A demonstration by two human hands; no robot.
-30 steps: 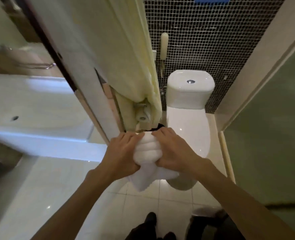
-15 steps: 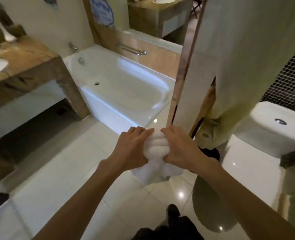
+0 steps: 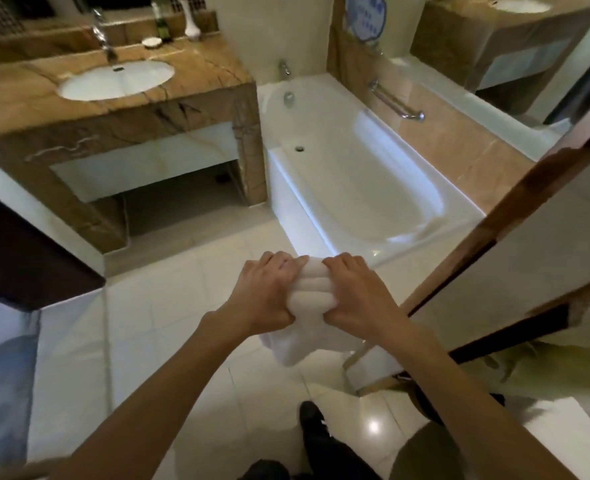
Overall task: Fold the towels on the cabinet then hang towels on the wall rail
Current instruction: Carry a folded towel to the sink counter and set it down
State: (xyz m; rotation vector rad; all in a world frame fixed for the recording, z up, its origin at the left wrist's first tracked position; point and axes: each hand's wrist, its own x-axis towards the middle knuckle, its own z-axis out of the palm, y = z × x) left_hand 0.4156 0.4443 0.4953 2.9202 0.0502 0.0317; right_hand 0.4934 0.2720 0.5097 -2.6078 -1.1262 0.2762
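Both hands – left hand (image 3: 264,294), right hand (image 3: 357,294) – clenched around bunched white towel (image 3: 312,292), arms outstretched, knuckles up

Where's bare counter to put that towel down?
Best patch: countertop right of the sink basin, up to the edge by the bathtub. Another strip lies left of the basin, but it's blurred. The back right corner is crowded: small white dish, dark bottle, white vase. Left hand and right hand both grip the towel.
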